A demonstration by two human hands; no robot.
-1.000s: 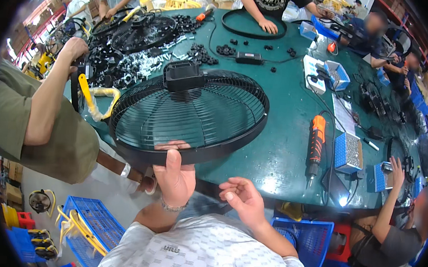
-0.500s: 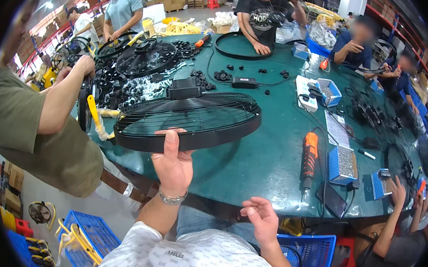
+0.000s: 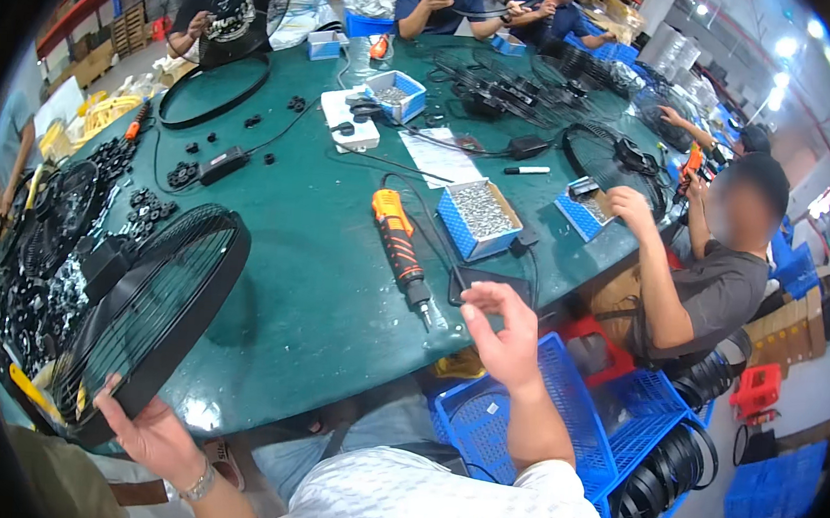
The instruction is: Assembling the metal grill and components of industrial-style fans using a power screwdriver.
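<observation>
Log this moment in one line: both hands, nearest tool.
left hand: gripping black fan guard by rim | right hand: open, empty | orange-black power screwdriver: lying on green table

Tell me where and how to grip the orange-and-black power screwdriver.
Grip the power screwdriver around its ribbed middle, probably best from above: it lies flat, bit on the near side, and a blue box of small metal parts stands close on its right.
</observation>
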